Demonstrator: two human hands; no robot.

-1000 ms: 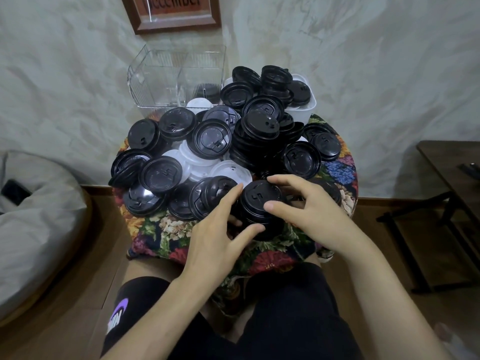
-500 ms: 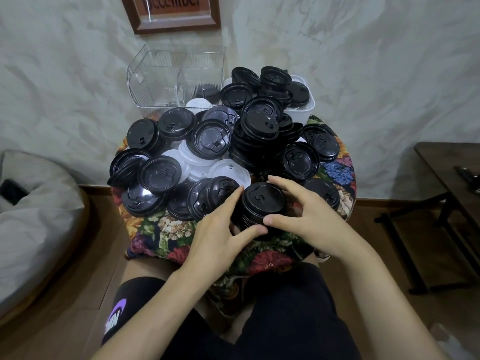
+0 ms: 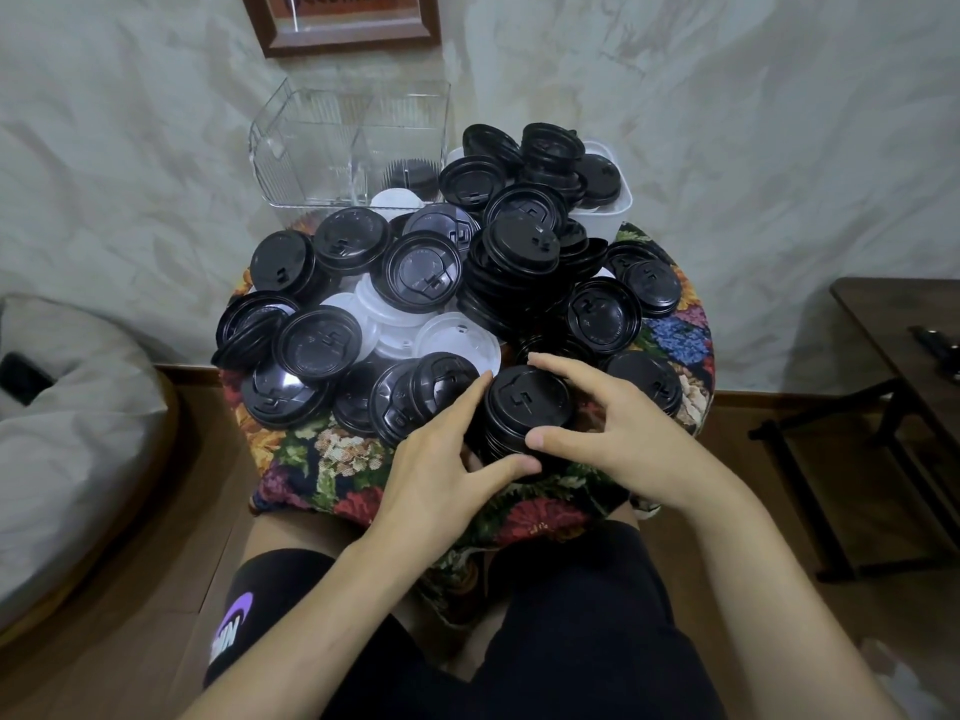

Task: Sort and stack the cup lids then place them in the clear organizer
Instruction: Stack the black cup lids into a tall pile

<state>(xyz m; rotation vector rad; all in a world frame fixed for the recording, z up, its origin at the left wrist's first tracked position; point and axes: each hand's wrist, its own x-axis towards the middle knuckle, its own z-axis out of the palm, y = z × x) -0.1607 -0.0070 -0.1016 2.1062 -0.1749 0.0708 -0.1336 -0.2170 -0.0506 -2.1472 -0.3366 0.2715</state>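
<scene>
Hands [image 3: 436, 475] barely shifted; lid stack [image 3: 527, 407] upright, apparently gripped.

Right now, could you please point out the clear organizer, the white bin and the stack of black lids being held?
clear organizer [image 3: 311, 148], head view, left wall.
white bin [image 3: 613, 213], head view, front wall.
stack of black lids [image 3: 524, 402], head view, top lid.

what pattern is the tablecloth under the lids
A colourful floral print on the tablecloth, seen in the head view.

Glossy black plastic lids [image 3: 529, 402], clear plastic organizer [image 3: 311, 148], woven floral cloth [image 3: 332, 459]
</scene>
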